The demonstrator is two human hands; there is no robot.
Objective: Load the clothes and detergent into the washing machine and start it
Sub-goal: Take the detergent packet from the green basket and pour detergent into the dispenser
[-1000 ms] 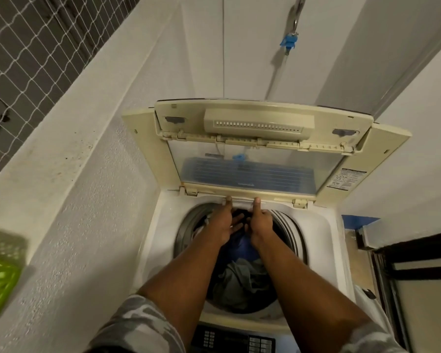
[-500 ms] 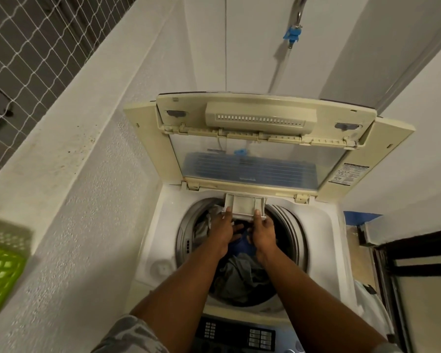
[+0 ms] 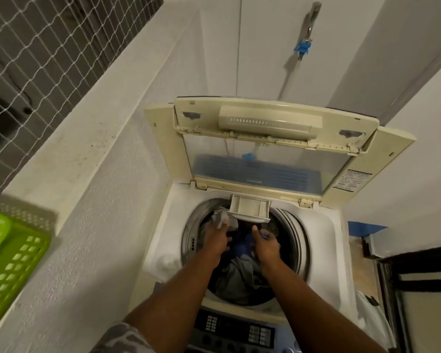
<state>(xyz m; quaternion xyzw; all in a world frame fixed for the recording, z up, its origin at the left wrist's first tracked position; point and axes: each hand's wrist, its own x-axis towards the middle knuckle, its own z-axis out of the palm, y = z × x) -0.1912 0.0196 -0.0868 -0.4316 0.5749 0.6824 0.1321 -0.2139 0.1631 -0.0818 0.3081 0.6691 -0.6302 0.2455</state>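
Note:
The top-loading washing machine [image 3: 323, 233] stands with its lid [image 3: 265, 169] raised against the wall. Dark blue and grey clothes [image 3: 239, 276] fill the drum. A small cream detergent drawer [image 3: 250, 207] sticks out over the drum's far rim and looks empty. My left hand [image 3: 215, 242] lies just below the drawer's left corner, one fingertip reaching up to its front edge by a white cloth. My right hand [image 3: 265, 247] hovers just under the drawer's front, index finger pointing at it. Neither hand holds anything. The control panel [image 3: 234, 329] shows between my forearms.
A green plastic basket [image 3: 10, 263] sits on the concrete ledge at the left, below a wire-mesh window. A tap with a blue fitting [image 3: 303, 47] hangs on the wall behind the lid. A dark door frame [image 3: 418, 289] stands close on the right.
The drawer was shut into the rim a second ago; both hands pulled it out over the drum. Now they have let go of it and drawn back slightly.

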